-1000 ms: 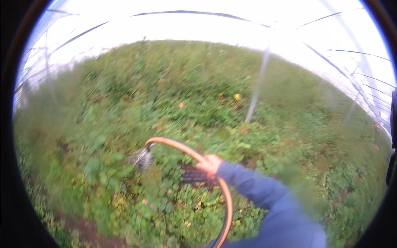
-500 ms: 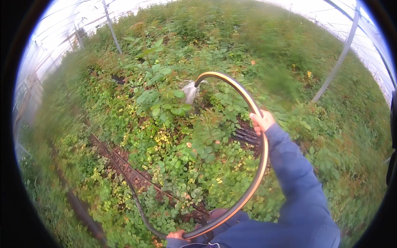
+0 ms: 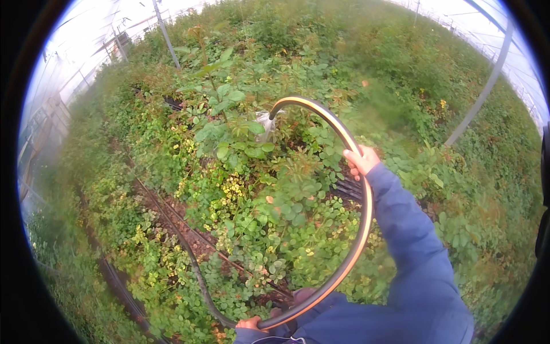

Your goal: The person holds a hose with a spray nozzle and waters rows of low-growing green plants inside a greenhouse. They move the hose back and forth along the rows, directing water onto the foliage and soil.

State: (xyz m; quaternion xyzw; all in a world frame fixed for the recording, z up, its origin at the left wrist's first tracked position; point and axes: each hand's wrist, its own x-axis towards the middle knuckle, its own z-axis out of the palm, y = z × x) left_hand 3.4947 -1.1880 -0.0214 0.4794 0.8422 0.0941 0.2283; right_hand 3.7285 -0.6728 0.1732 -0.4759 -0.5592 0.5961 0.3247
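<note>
A thick black hose (image 3: pixel 365 221) with an orange stripe curves up from my body in a wide arc. My right hand (image 3: pixel 362 161), at the end of a blue sleeve, is wrapped round its upper part. Low in the view, my left hand (image 3: pixel 248 323) grips the same hose near my waist. The hose's open end bends down over the plants, and water (image 3: pixel 265 124) spills from it in a white splash. Leafy bushes (image 3: pixel 229 146) stand right beside the outflow and partly hide where the water lands.
Dense green plants with some yellowed leaves (image 3: pixel 232 191) surround me. Behind my left hand the hose trails along a strip of bare soil (image 3: pixel 177 217). Dark pipes (image 3: pixel 123 292) lie at the lower left. Metal posts (image 3: pixel 482 86) rise on both sides under a pale plastic cover.
The scene has shifted slightly right and down in the view. The hose keeps almost the same place and shape in both hands, with water still flowing; its splash looks narrower.
</note>
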